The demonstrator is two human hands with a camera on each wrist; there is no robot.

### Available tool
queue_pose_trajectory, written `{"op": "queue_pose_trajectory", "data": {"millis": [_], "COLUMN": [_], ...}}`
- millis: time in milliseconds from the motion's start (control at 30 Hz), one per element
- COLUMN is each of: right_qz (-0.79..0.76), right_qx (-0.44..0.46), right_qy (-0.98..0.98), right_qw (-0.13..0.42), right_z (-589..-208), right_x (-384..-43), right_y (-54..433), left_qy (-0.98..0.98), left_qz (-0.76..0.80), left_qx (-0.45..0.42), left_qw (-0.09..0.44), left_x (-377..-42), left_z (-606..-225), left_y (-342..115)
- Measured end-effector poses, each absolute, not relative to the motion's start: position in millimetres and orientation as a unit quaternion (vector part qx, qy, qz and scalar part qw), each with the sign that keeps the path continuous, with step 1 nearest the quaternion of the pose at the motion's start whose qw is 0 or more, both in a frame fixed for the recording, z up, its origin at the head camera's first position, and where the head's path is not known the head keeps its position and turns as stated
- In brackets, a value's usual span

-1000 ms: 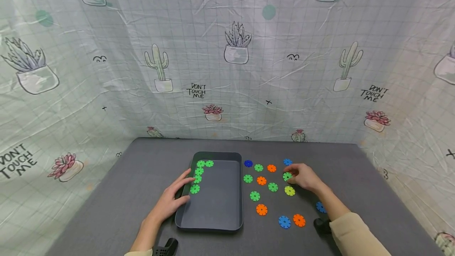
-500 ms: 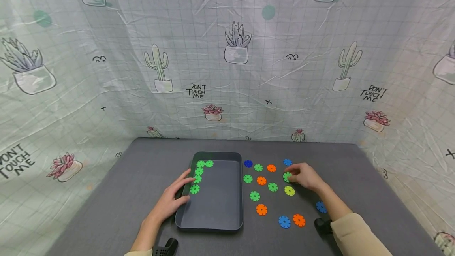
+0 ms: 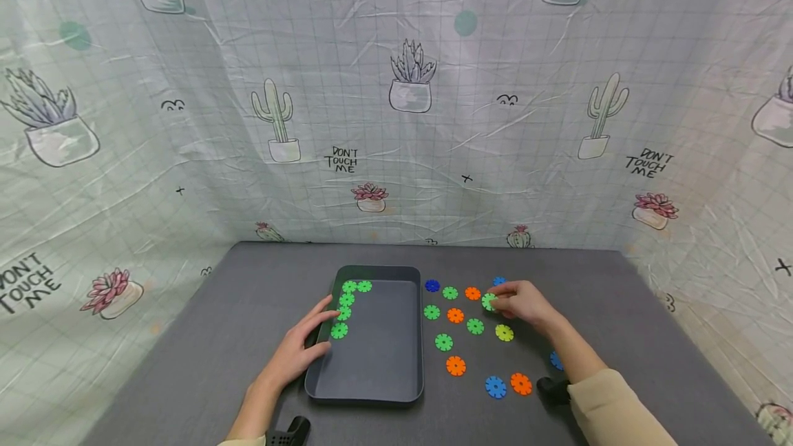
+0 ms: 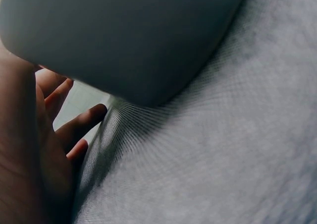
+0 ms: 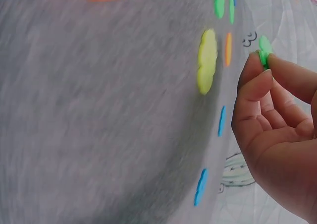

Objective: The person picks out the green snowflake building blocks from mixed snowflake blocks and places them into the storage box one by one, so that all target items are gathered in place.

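Note:
My right hand (image 3: 525, 305) pinches a green notched disc (image 3: 489, 302) between thumb and fingertips. In the right wrist view the green disc (image 5: 265, 49) is held clear of the table. My left hand (image 3: 299, 345) rests on the left side of a dark grey tray (image 3: 423, 343), its fingers and thumb spread over the rim. Along the tray's left inner edge and top left corner lie several green discs (image 3: 339, 330). The tray's dark underside or wall (image 4: 124, 40) fills the top of the left wrist view, with left fingers (image 4: 81, 127) beside it.
Right of the tray, loose discs are scattered on the grey table (image 3: 186, 349): green (image 3: 443, 342), orange (image 3: 456, 366), blue (image 3: 495, 387), dark blue (image 3: 432, 285) and one yellow (image 3: 504, 333). A cactus-print cloth (image 3: 483, 129) hangs behind the table.
The right hand has lifted the green disc from its place on the table and moved slightly left with it. The left hand and tray stay put.

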State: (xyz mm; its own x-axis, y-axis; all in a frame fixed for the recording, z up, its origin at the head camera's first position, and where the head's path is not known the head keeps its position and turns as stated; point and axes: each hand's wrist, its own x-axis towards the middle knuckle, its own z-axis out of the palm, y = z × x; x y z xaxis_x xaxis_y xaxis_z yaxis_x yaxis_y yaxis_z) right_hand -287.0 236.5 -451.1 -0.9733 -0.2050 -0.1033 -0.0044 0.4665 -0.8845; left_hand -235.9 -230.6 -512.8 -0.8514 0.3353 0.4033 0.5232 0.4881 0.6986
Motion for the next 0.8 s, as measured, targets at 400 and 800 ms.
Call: {"op": "queue_pose_trajectory", "data": {"millis": [400,800], "right_qz": [-0.570,-0.599], "right_qx": [-0.091,-0.077], "right_qy": [0.808,0.786], "right_qw": [0.117,0.129], "right_z": [-443.4,-438.0], "right_x": [-288.8,-295.9], "right_y": [206.7,167.2], "left_qy": [-0.856,-0.854], "left_qz": [-0.434,-0.439], "left_qx": [-0.257,-0.257], "left_qw": [0.112,0.107], "left_x": [-235.6,-234.6], "left_z": [-510.6,-510.1], "left_y": [-231.0,-230.8]}}
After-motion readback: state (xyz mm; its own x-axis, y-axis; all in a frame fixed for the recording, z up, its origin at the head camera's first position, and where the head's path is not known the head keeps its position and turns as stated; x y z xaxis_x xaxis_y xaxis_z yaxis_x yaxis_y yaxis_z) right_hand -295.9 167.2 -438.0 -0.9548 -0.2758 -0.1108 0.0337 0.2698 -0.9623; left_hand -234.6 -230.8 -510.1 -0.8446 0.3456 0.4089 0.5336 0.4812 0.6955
